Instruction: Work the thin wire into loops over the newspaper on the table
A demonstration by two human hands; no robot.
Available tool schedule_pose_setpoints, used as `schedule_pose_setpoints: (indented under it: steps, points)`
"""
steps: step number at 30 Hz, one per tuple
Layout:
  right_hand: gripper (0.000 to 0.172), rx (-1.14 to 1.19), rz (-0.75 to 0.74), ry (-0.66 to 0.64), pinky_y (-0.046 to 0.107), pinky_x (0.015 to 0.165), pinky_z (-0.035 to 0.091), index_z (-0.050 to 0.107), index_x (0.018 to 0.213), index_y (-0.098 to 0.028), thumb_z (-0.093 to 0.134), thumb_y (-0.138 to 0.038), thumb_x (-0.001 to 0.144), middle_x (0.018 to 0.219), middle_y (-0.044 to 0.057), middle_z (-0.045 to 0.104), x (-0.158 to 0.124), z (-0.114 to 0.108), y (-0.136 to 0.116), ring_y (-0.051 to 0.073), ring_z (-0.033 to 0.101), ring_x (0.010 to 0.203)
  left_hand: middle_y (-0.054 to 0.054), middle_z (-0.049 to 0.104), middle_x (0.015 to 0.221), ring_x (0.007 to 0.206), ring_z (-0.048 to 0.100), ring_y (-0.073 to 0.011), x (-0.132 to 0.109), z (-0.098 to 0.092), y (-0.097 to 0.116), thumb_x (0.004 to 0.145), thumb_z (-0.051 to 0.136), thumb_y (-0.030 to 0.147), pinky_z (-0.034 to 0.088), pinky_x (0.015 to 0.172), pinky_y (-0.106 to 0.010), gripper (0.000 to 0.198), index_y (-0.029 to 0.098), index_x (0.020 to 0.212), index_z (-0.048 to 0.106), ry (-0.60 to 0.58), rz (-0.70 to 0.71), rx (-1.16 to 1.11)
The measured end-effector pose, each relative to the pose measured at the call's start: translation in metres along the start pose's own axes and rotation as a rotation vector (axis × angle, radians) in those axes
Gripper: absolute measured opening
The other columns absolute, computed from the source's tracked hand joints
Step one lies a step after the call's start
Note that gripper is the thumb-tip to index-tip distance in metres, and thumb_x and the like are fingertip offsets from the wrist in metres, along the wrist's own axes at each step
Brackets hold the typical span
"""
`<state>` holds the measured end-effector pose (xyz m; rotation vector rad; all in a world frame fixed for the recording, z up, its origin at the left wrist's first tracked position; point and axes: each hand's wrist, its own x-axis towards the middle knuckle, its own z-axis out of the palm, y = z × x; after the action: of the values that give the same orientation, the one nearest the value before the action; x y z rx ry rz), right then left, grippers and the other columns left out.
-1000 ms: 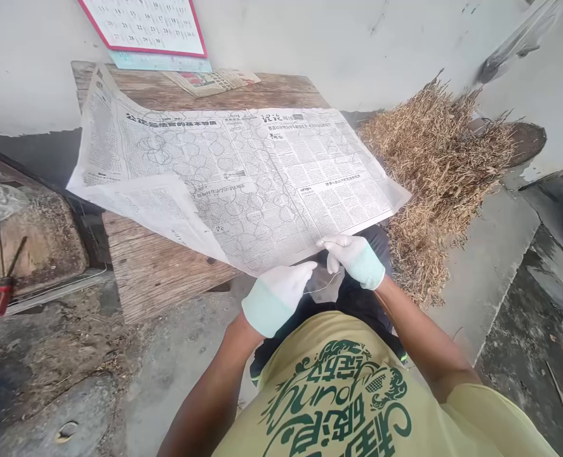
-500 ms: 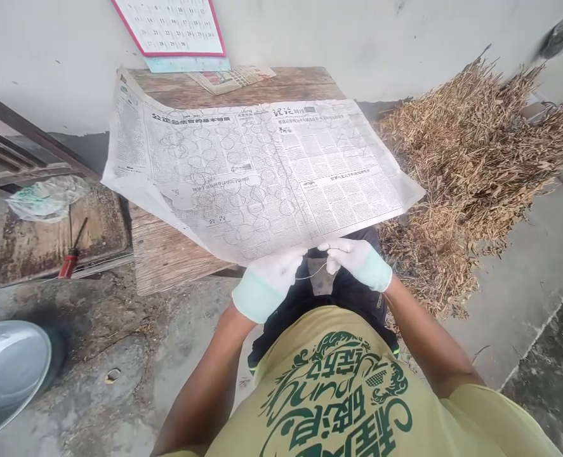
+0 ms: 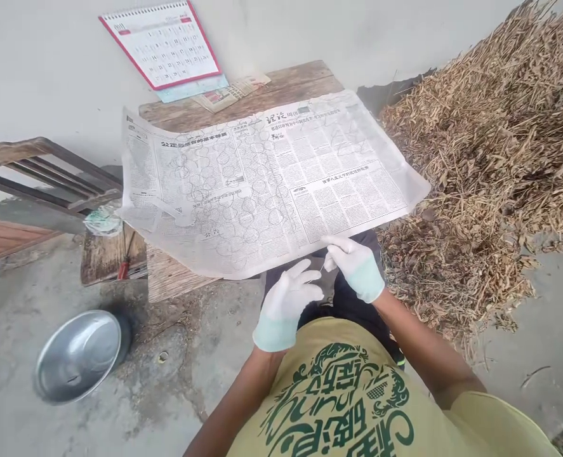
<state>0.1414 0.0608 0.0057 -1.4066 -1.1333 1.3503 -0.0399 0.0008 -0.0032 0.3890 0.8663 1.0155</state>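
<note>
My right hand (image 3: pixel 355 263), in a white glove with a pale green cuff, is closed in a pinch by the near edge of the newspaper (image 3: pixel 343 203). A short bit of thin wire (image 3: pixel 322 268) shows below its fingertips. To its left, my left hand (image 3: pixel 291 298), gloved the same way, has its fingers apart, the tips close to that wire. Many thin wire rings (image 3: pixel 247 206) seem to lie over the newspaper's middle and left, overlapping one another. The sheet's near edge hangs over my lap, and its left side curls up.
Under the newspaper stands a wooden table (image 3: pixel 171 273). A calendar (image 3: pixel 167 51) leans on the wall behind. On the left are a wooden chair (image 3: pixel 43 152), a red-handled screwdriver (image 3: pixel 124 269) and a metal basin (image 3: pixel 79 355). Dry stalks (image 3: pixel 481 190) are heaped on the right.
My left hand has come away from the paper's edge and its fingers have spread. The wire loop between my hands is no longer visible. The view has swung left.
</note>
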Motion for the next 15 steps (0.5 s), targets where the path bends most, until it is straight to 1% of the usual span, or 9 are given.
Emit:
schedule_pose_setpoints:
  steps: [1, 3, 6, 8, 10, 12, 13, 14, 15]
  points:
    - [0.04, -0.011, -0.003, -0.001, 0.03, 0.071, 0.059, 0.078, 0.124, -0.016, 0.059, -0.028, 0.091, 0.068, -0.001, 0.073, 0.001, 0.0, 0.002, 0.014, 0.069, 0.063, -0.016, 0.072, 0.132, 0.092, 0.074, -0.0257, -0.001, 0.0, -0.004, 0.096, 0.064, 0.065, 0.059, 0.09, -0.044, 0.067, 0.016, 0.141, 0.066, -0.01, 0.003, -0.034]
    - [0.038, -0.039, -0.014, 0.002, 0.03, 0.073, 0.059, 0.079, 0.12, -0.017, 0.058, -0.027, 0.091, 0.067, -0.002, 0.073, 0.002, 0.0, 0.006, 0.014, 0.069, 0.063, -0.019, 0.068, 0.139, 0.104, 0.073, -0.0298, -0.003, 0.003, -0.008, 0.095, 0.065, 0.066, 0.056, 0.1, -0.048, 0.068, 0.016, 0.142, 0.065, -0.013, 0.069, -0.018]
    - [0.035, -0.04, -0.012, 0.003, 0.029, 0.072, 0.058, 0.08, 0.117, -0.018, 0.058, -0.028, 0.09, 0.066, -0.002, 0.073, 0.005, 0.001, 0.008, 0.014, 0.068, 0.061, -0.019, 0.061, 0.151, 0.122, 0.068, -0.0353, -0.009, 0.013, -0.01, 0.089, 0.07, 0.07, 0.047, 0.115, -0.053, 0.076, 0.02, 0.147, 0.063, -0.023, 0.259, 0.043]
    - [0.035, 0.015, 0.017, 0.005, 0.029, 0.068, 0.057, 0.079, 0.116, -0.016, 0.059, -0.03, 0.09, 0.064, -0.002, 0.072, 0.009, 0.001, 0.008, 0.014, 0.067, 0.059, -0.016, 0.059, 0.154, 0.127, 0.066, -0.0366, -0.012, 0.019, -0.008, 0.08, 0.072, 0.08, 0.046, 0.117, -0.053, 0.087, 0.026, 0.147, 0.062, -0.009, 0.378, 0.056]
    - [0.035, 0.073, 0.052, 0.008, 0.028, 0.063, 0.056, 0.078, 0.113, -0.015, 0.06, -0.032, 0.089, 0.062, -0.002, 0.07, 0.012, -0.001, 0.005, 0.014, 0.065, 0.056, -0.014, 0.065, 0.147, 0.122, 0.068, -0.0354, -0.012, 0.019, -0.003, 0.074, 0.066, 0.09, 0.051, 0.112, -0.052, 0.094, 0.027, 0.144, 0.065, 0.024, 0.419, 0.025]
    - [0.032, 0.116, 0.075, -0.028, 0.027, 0.061, 0.054, 0.078, 0.108, -0.014, 0.061, -0.033, 0.087, 0.06, -0.002, 0.07, 0.015, -0.003, 0.001, 0.013, 0.064, 0.054, -0.015, 0.074, 0.13, 0.104, 0.074, -0.0321, -0.005, 0.014, 0.003, 0.078, 0.055, 0.095, 0.059, 0.099, -0.049, 0.095, 0.022, 0.136, 0.071, 0.055, 0.353, -0.036]
    - [0.031, 0.135, 0.085, -0.067, 0.027, 0.06, 0.054, 0.078, 0.105, -0.013, 0.062, -0.033, 0.087, 0.059, -0.002, 0.069, 0.015, -0.005, -0.002, 0.013, 0.063, 0.053, -0.016, 0.076, 0.12, 0.094, 0.075, -0.0299, 0.0, 0.01, 0.006, 0.082, 0.05, 0.094, 0.061, 0.091, -0.047, 0.093, 0.018, 0.131, 0.073, 0.067, 0.285, -0.064]
    - [0.029, 0.149, 0.098, -0.113, 0.027, 0.059, 0.053, 0.077, 0.103, -0.013, 0.062, -0.032, 0.087, 0.058, -0.002, 0.069, 0.014, -0.006, -0.004, 0.013, 0.062, 0.052, -0.014, 0.078, 0.108, 0.081, 0.074, -0.0265, 0.005, 0.006, 0.008, 0.084, 0.051, 0.091, 0.063, 0.081, -0.044, 0.088, 0.016, 0.123, 0.076, 0.071, 0.232, -0.077]
    - [0.028, 0.155, 0.116, -0.165, 0.026, 0.058, 0.052, 0.077, 0.102, -0.013, 0.062, -0.032, 0.087, 0.057, -0.002, 0.069, 0.012, -0.007, -0.007, 0.013, 0.062, 0.052, -0.012, 0.078, 0.096, 0.073, 0.072, -0.0233, 0.012, 0.002, 0.01, 0.088, 0.055, 0.085, 0.062, 0.076, -0.041, 0.08, 0.015, 0.118, 0.078, 0.085, 0.204, -0.057]
